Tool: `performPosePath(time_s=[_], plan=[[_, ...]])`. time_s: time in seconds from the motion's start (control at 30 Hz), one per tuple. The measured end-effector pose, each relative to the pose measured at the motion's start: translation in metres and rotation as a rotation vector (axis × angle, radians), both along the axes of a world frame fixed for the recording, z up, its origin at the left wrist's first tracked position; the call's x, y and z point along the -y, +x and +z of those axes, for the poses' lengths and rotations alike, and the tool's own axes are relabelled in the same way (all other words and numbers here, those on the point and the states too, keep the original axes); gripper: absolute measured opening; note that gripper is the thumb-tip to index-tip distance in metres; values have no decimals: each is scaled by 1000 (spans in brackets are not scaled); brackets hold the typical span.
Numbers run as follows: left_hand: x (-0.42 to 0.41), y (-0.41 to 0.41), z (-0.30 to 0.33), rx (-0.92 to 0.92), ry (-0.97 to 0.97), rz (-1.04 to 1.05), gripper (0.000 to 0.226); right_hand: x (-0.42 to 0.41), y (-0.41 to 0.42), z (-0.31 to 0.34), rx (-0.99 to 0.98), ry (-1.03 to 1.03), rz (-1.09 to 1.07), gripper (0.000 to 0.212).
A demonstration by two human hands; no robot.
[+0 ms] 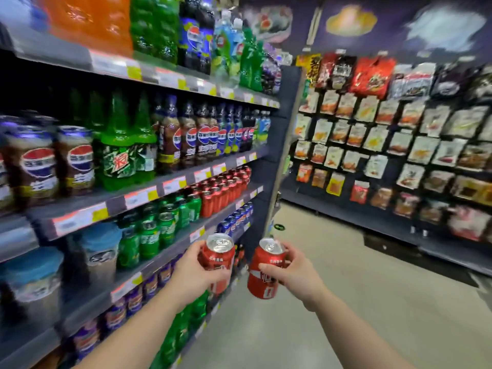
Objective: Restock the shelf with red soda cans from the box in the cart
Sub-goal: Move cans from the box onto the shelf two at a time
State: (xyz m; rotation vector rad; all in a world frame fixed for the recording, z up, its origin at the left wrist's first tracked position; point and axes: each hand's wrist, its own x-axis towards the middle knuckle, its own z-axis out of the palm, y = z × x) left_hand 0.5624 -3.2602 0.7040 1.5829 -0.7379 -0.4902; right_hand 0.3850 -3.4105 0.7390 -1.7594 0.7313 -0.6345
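Left hand (pixel 198 272) fingers wrapped round mid-body of left can (pixel 217 258), upright. Right hand (pixel 291 272) grips right can (pixel 263 270) likewise, tilted, just beside first. Cans rigid, smooth, probably full and weighty; side-wall grip suits. Beyond left can: red can row (pixel 226 191) on shelf (pixel 229 206), blurred, gap hard to judge.

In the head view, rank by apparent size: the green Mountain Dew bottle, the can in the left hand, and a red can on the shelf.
1. Green Mountain Dew bottle, largest.
2. Can in the left hand; nearness to the camera inflates it.
3. Red can on the shelf, smallest, being farther off.
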Motion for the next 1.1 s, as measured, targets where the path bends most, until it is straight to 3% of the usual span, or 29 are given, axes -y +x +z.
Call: performPosePath(time_s=[0.1, 0.23, 0.33, 0.6, 0.87, 1.0, 1.1], plan=[[87, 25, 16, 15, -20, -62, 60, 66, 14, 11, 37, 29, -77, 61], [191, 40, 17, 25, -10, -138, 72, 153, 24, 10, 36, 21, -130, 57], [265, 53, 6, 51, -2, -137, 65, 230, 39, -1, 52, 32, -145, 55], [440, 102, -1, 8, -27, 117, 56, 448, 113, -6, 60, 13, 19, 58], [558, 171, 3, 14, 34, 381, 59, 596, 218, -2, 33, 36, 154, 82], [616, 221, -19, -6, 51, 470, 59, 655, 284, -21, 27, 11, 208, 79], [659, 264, -32, -1, 82, 480, 55, 696, 332, -29, 12, -6, 229, 64]])
